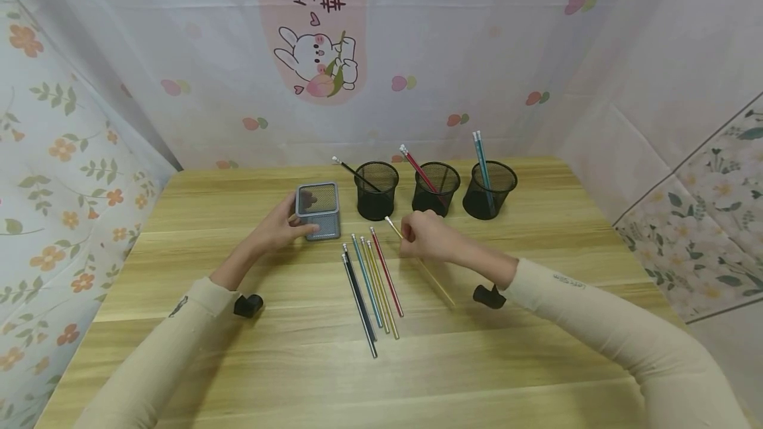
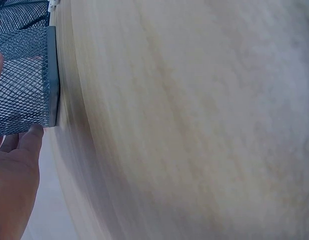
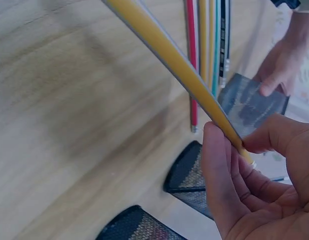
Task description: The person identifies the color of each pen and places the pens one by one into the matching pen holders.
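Fingers of the right hand (image 1: 430,236): pinching the yellow pencil (image 1: 437,281) between thumb and fingertips, close to its eraser end.
Yellow pencil: right of the loose row of pencils (image 1: 375,285), slanting from far left to near right; whether its near end touches the worktop (image 1: 298,349), I cannot tell.
Pinch risk: most of the shaft lies beyond the grip, so a knock on the near end could swivel it loose.
Fingers of the left hand (image 1: 277,227): curled round the grey square holder (image 1: 324,225), thumb on its near face; an uneven squeeze might tilt it.
Loose row: just left of the right hand; a low sweep leftward could roll the pencils.
Left cup (image 1: 375,207): its black pencil (image 1: 348,169) juts left over the rim, where a passing hand could catch it.
Middle cup (image 1: 430,205): just beyond the right hand; knuckles might bump it.
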The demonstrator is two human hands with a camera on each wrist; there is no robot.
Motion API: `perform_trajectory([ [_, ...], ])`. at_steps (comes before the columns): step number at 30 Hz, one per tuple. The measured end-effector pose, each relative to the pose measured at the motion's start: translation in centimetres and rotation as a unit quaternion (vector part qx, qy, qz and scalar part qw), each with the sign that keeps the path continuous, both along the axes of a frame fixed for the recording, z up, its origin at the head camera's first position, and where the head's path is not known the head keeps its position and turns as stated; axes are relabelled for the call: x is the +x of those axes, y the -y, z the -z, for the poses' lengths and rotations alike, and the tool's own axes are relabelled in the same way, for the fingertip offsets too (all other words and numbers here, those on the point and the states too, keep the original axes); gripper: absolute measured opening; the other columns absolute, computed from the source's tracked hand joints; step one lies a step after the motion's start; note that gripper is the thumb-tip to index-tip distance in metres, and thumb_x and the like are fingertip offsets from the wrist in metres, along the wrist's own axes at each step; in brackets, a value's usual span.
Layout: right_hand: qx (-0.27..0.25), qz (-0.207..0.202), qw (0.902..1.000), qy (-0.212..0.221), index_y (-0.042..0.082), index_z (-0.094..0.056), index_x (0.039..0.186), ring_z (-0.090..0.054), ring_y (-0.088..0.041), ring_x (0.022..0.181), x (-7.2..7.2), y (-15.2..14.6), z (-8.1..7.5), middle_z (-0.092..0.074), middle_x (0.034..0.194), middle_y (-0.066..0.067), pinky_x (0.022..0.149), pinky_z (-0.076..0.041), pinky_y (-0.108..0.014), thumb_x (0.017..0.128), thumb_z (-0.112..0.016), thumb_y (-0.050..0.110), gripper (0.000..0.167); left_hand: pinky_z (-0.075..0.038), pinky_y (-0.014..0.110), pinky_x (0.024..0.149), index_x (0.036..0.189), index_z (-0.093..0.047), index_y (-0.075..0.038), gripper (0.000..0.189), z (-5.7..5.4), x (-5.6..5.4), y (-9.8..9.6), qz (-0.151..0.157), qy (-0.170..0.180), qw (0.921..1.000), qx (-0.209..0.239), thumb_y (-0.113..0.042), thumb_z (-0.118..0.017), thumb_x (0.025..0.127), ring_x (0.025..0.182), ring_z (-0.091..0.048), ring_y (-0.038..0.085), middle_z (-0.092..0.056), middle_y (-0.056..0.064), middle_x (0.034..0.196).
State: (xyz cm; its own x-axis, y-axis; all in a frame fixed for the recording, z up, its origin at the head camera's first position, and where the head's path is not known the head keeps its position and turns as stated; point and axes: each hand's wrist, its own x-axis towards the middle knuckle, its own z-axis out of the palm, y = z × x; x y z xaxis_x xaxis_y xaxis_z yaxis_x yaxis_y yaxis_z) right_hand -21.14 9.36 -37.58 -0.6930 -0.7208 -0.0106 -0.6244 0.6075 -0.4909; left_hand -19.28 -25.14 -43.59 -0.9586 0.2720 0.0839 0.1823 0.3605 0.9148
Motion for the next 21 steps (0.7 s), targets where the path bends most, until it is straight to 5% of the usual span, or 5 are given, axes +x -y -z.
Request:
perform_trajectory([
  [21,-0.075,0.025,0.9969,0.002,0.008,-0.063,0.084,-0.057,-0.012,0.059,0.4,0.5,-2.9,-0.063,0.07,0.004,0.057,-0.05,-0.029,0.088,-0.066,0.004,0.006,-0.031,0.054,0.116,0.149,-0.032,0.007,0.069,-0.2,0.2,0.0,0.008,-0.002,1.0,-0.003,-0.001,-0.073,0.094,0.145,-0.028,0.044,-0.038,0.027,0.149],
])
